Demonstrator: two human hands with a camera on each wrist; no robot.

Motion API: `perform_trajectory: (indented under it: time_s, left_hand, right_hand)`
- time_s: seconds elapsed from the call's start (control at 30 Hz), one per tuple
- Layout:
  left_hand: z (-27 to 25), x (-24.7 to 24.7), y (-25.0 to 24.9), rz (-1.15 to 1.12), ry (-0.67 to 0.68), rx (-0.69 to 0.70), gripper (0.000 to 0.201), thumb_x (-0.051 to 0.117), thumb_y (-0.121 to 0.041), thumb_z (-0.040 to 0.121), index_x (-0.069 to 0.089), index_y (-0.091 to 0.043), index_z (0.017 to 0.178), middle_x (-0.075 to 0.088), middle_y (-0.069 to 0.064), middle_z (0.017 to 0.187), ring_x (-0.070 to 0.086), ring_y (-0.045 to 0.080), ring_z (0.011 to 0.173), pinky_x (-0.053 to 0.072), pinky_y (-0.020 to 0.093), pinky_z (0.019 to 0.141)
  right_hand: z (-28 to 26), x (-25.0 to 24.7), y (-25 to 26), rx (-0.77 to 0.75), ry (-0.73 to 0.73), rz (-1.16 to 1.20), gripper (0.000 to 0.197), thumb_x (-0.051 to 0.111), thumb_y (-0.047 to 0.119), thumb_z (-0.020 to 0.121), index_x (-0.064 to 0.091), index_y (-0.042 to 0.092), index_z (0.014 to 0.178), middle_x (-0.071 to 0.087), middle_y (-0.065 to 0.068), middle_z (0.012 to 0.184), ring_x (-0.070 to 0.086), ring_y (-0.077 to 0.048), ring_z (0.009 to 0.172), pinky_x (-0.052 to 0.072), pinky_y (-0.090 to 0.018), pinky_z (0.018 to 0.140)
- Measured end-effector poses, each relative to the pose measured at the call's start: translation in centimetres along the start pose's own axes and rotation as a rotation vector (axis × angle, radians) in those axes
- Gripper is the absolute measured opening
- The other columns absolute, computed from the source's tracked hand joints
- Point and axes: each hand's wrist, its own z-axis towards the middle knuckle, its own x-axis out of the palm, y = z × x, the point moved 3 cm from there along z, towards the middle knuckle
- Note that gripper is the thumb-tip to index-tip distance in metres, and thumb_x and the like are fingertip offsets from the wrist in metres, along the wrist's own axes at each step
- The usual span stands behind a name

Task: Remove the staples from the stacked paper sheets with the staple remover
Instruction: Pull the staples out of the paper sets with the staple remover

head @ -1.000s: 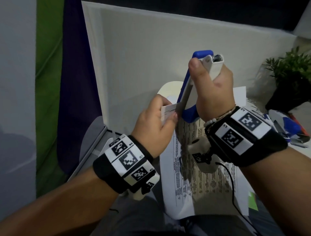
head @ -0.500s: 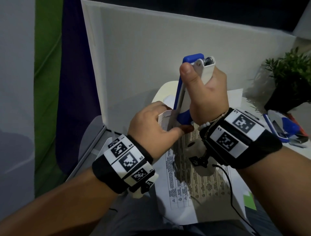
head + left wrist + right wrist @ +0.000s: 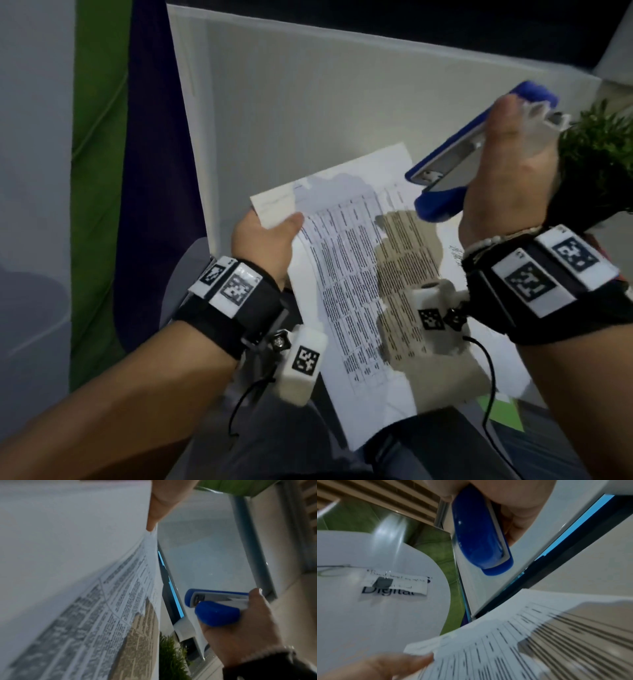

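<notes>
White matte panel (image 3: 308, 102) fills the background, with green and dark purple strips beside it on the left. The left hand (image 3: 265, 240) pinches the top corner of the paper sheets (image 3: 342, 274), thumb flat on top; its fingers are hidden beneath them. The sheets are thin and slightly bowed, printed with dense tables too blurred to read, and whether a staple sits in the corner cannot be made out. The right hand (image 3: 507, 192) is wrapped round the staple remover (image 3: 455, 171), glossy blue plastic with a white inner body, raised at the right and clear of the sheets. A bushy plant (image 3: 603, 150) is partly hidden behind that hand and cut off at the edge.
</notes>
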Motion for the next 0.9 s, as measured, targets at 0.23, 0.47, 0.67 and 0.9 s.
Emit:
perform_trajectory:
  time_s: [0.23,0.47,0.67,0.9]
  left_hand:
    - [-0.5,0.4,0.7,0.307,0.111,0.426,0.034,0.060,0.003,0.083,0.070,-0.029,0.090,0.065,-0.011,0.087,0.059,-0.006,0.077,0.052,0.018,0.078]
    - [-1.1,1.0,2.7,0.706,0.502,0.924,0.030,0.062,0.004,0.066,0.077,-0.016,0.083,0.064,-0.009,0.085,0.049,0.006,0.084,0.033,0.003,0.074]
    - [-1.0,1.1,2.9,0.648,0.499,0.890,0.038,0.061,0.009,0.062,0.076,-0.019,0.083,0.060,-0.019,0.086,0.051,0.006,0.086,0.037,0.006,0.077]
    - [-0.2,0.7,1.4,0.987,0.361,0.286,0.024,0.053,-0.025,0.093,0.058,-0.014,0.114,0.062,-0.005,0.102,0.057,0.018,0.093,0.041,0.023,0.076]
  right_hand:
    - [-2.8,-0.6,-7.0,0.247,0.244,-0.414,0.037,0.060,0.055,0.082,0.048,0.025,0.101,0.055,0.014,0.085,0.059,-0.019,0.086,0.049,-0.046,0.089]
    - [-4.6,-2.1,-9.9,0.404,0.216,-0.362,0.025,0.067,0.045,0.081,0.048,0.033,0.091,0.061,0.008,0.087,0.062,-0.015,0.082,0.052,-0.043,0.085]
    - [-4.8,-2.7,-10.6,0.415,0.149,-0.301,0.022,0.068,0.024,0.083,0.047,0.030,0.087,0.059,0.005,0.078,0.060,-0.015,0.069,0.052,-0.033,0.067]
    - [-4.7,-2.7,-11.0,0.452,0.173,-0.272,0.030,0.069,0.028,0.081,0.049,0.024,0.104,0.060,0.004,0.083,0.062,-0.017,0.074,0.052,-0.033,0.070]
